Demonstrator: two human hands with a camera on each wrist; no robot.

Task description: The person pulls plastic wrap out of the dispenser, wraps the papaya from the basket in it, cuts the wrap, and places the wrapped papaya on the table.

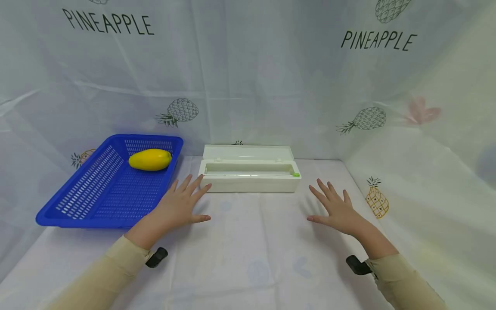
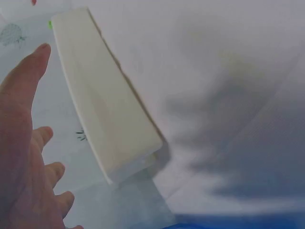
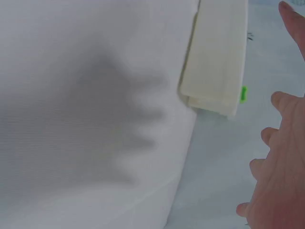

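A long white box [image 1: 249, 184] with its lid [image 1: 248, 152] raised stands at the back of the table; it looks like a cling film dispenser, with a small green tab [image 1: 296, 175] at its right end. My left hand [image 1: 179, 206] hovers just in front of the box's left end, fingers spread and holding nothing. To the right of the box, my right hand [image 1: 336, 212] is held over the table with its fingers spread, also holding nothing. Both wrist views show the box's plain front wall [image 2: 102, 95] beside the fingers.
At the left sits a blue plastic basket [image 1: 116, 202] with a yellow oblong fruit [image 1: 150, 159] in its far part. A white patterned cloth covers the table [image 1: 240, 258] and hangs behind it and on the right side.
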